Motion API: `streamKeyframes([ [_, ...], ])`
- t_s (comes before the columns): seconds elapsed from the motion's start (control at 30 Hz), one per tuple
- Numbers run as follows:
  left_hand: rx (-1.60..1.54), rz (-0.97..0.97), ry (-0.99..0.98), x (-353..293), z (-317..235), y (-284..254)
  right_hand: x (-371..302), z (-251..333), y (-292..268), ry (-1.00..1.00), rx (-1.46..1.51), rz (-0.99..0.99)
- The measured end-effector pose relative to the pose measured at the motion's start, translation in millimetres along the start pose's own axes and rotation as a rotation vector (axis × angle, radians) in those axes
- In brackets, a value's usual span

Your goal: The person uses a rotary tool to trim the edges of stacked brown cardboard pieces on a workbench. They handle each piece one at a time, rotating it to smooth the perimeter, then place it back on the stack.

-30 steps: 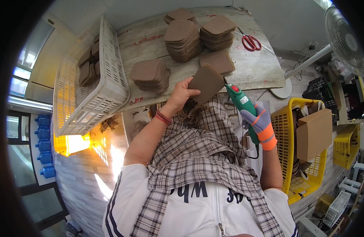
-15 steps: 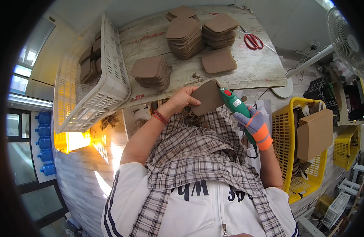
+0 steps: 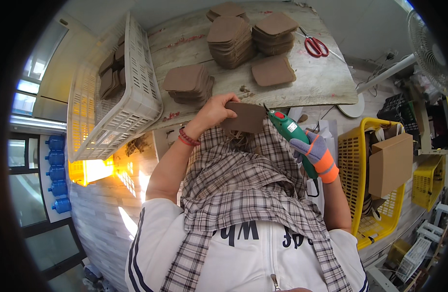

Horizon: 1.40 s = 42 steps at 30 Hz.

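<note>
My bare left hand (image 3: 217, 112) pinches a brown rounded-corner piece (image 3: 249, 118) by its left edge, over my lap at the table's near edge. My right hand (image 3: 310, 147), in a grey and orange work glove, is wrapped round green handheld electric cutters (image 3: 288, 127) with a red button. The dark tip of the cutters points at the right end of the brown piece; whether they touch I cannot tell. Thin brown trimmings hang below the piece. On the table stand stacks of similar brown pieces, the nearest stack (image 3: 187, 80) beyond my left hand and another (image 3: 272, 71) to its right.
Red-handled scissors (image 3: 315, 47) lie at the table's (image 3: 326, 87) far right. A white plastic crate (image 3: 141, 82) holding brown pieces is on the left. On the right are a yellow basket (image 3: 350, 165) with a cardboard box (image 3: 390, 165) and a white fan (image 3: 430, 53).
My left hand has tilted and turned the brown piece, moving it slightly left and exposing the cutter tip. The cutters have shifted slightly, and the view has moved a little.
</note>
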State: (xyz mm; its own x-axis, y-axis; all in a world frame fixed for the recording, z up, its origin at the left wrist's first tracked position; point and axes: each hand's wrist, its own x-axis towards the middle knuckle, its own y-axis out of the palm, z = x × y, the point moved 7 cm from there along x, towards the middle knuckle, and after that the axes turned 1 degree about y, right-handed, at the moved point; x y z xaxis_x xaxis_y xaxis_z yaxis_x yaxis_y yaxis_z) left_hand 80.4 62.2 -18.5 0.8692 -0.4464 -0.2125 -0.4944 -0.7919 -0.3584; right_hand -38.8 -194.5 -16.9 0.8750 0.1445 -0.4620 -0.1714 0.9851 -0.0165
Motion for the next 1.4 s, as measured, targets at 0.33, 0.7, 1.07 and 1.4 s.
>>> streamKeyframes([
  [0.33, -0.518, -0.168, 0.031, -5.6, 12.7, -5.5, 1.0, -4.4, -1.0, -0.055, -0.244, -0.029],
  [0.7, -0.359, -0.023, -0.001, -0.8, 11.5, 21.4, -1.2, 4.7, 14.9, -0.053, -0.164, 0.013],
  [1.07, -0.240, 0.177, -0.077, -3.4, 3.6, 34.6, 6.5, 18.6, 28.0, -0.059, -0.205, 0.067],
  [1.4, -0.426, -0.226, 0.076, -42.0, -36.3, -84.7, 21.4, 7.6, 21.4, -0.225, -0.027, -0.057],
])
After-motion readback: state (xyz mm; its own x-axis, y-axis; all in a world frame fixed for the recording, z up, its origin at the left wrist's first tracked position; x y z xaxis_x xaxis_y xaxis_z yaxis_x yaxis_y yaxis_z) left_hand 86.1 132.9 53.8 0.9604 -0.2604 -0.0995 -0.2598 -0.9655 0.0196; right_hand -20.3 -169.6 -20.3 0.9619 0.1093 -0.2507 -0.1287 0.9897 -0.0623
